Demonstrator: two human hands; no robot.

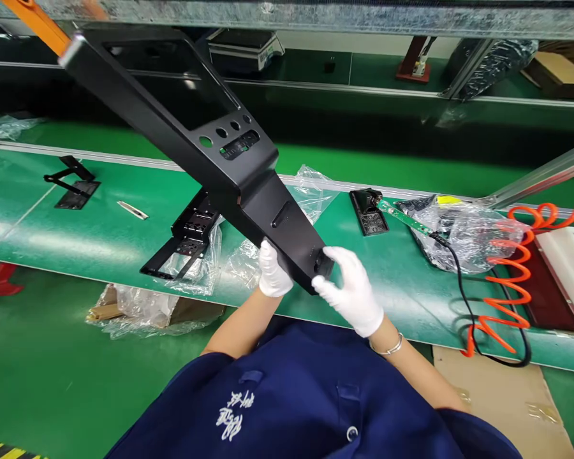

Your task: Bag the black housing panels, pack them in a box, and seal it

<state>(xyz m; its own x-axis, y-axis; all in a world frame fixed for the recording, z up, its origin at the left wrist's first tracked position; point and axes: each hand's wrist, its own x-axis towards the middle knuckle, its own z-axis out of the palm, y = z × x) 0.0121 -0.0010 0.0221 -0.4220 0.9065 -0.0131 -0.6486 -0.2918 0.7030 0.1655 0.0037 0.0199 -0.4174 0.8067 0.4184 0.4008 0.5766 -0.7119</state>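
A long black housing panel (253, 185), with a large rectangular window, several round holes and a slot, is held tilted above the green bench. My left hand (273, 271), in a white glove, grips its left edge near the narrow end, thumb on top and fingers hidden underneath. At that end's right corner, my gloved right hand (348, 290) has thumb and fingers bent around the panel. Beneath the panel, a black bracket frame (191, 233) lies on clear plastic film (215, 255).
A green bench (110, 236) carries tweezers (132, 210), a folding black stand (74, 185) and a black block (369, 213) with a green circuit strip (406, 217). An orange coiled hose (516, 274) and a bagged item (459, 236) lie right. A metal beam (344, 19) crosses above.
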